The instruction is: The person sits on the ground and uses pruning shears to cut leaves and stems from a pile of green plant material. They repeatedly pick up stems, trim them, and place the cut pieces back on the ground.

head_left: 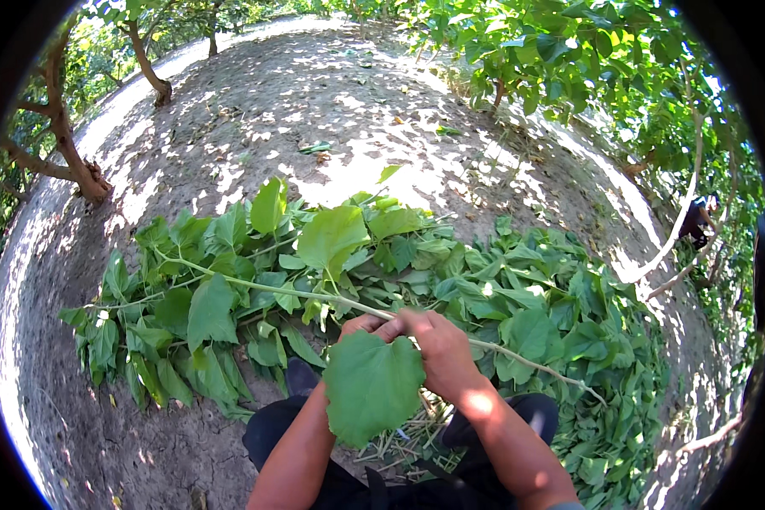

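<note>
Across my lap runs a long leafy branch, its leafy end to the left and a thin bare end to the right. My left hand is closed around its middle, partly hidden by a big green leaf hanging in front. Right beside it, my right hand is also closed on the branch, fingers and thumb pressed against the stem. Beneath the branch on the left lie more cut leafy branches. A thick heap of loose green leaves spreads ahead and to the right.
Short cut stems lie on the ground between my legs. Dry, sun-dappled soil stretches ahead. Trees stand at the left, and leafy trees with a pale bare limb at the right. A dark, unclear shape shows behind that limb.
</note>
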The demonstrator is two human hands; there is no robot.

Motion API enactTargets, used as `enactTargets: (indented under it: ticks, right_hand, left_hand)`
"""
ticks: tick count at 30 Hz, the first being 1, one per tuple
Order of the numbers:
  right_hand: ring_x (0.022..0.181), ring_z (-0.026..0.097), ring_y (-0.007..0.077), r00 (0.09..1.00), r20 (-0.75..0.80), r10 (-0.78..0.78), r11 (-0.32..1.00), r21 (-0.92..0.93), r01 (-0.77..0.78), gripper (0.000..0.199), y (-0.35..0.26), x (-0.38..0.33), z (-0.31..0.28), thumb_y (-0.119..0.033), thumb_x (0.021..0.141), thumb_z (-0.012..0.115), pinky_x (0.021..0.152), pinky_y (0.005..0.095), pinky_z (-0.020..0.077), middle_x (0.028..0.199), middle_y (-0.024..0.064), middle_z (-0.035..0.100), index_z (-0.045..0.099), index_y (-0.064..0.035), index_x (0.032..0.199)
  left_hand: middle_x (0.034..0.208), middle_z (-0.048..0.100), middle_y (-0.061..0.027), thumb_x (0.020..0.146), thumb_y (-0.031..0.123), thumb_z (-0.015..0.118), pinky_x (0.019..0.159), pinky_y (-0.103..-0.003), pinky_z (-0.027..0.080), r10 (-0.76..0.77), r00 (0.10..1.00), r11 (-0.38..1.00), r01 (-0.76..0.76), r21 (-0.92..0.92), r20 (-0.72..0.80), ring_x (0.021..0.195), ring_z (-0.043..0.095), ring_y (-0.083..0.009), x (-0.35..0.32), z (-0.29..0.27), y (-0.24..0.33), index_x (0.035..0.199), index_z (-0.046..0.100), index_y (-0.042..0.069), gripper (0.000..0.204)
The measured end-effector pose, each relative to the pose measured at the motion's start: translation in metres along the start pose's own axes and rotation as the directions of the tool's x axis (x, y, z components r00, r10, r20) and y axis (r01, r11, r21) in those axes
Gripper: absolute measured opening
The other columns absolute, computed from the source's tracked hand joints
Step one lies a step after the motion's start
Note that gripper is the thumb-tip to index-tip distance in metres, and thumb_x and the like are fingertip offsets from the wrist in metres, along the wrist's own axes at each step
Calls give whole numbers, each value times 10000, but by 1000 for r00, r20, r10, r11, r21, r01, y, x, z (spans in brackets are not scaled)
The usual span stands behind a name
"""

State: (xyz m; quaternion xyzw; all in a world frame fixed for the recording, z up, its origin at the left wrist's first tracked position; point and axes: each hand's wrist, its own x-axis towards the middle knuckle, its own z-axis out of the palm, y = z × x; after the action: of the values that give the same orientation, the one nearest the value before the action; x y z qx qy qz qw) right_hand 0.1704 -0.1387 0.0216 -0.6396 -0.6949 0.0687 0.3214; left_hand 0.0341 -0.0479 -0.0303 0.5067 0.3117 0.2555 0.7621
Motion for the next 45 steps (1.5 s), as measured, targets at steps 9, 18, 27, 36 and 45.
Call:
enactTargets:
  ticks: [9, 18, 27, 36, 45]
  right_hand:
    - [781, 615, 307, 981, -168, -93, 996, -13, 92, 248, 13, -13, -1, -91, 715, 690, 666, 388, 501, 882, 107, 643, 632, -67, 955]
    - [792, 615, 314, 989, -135, -67, 998, -2, 67, 240, 19, -35, -5, -151, 703, 722, 653, 412, 493, 884, 103, 642, 640, -78, 916]
    - [767, 608, 359, 979, -162, 121, 987, 126, -101, 113, 35, -46, -1, -145, 854, 638, 645, 412, 483, 853, 160, 625, 615, -54, 918]
    - [752, 605, 435, 874, -203, 441, 897, 72, -436, 170, 55, -42, -21, -183, 900, 578, 617, 465, 467, 838, 234, 633, 584, -19, 946]
    - [604, 602, 286, 507, -303, 807, 590, 361, -722, 264, 158, -89, -99, -176, 849, 603, 611, 365, 490, 677, 156, 634, 628, 71, 938]
  left_hand:
    - [857, 651, -109, 959, 350, 538, 662, -334, 563, -56, 975, 872, -56, -486, -214, 787, 679, -238, -2, -19, 10, 972, 583, 12, 341]
    - [703, 633, -95, 956, 416, 515, 578, -324, 539, -173, 945, 942, 78, -325, -276, 604, 649, -222, 6, -17, 2, 867, 578, 17, 414]
    - [743, 655, -105, 956, 391, 534, 579, -316, 550, -136, 969, 959, 77, -273, -204, 623, 655, -215, 5, -8, -1, 884, 601, -5, 408]
    - [846, 681, -125, 961, 323, 535, 632, -335, 576, -114, 980, 926, 47, -375, -160, 717, 686, -214, 7, -6, -6, 967, 614, 7, 326]
    - [882, 678, -122, 964, 266, 542, 636, -310, 575, -44, 988, 882, -32, -471, -149, 770, 692, -201, 1, -10, -1, 993, 602, 7, 268]
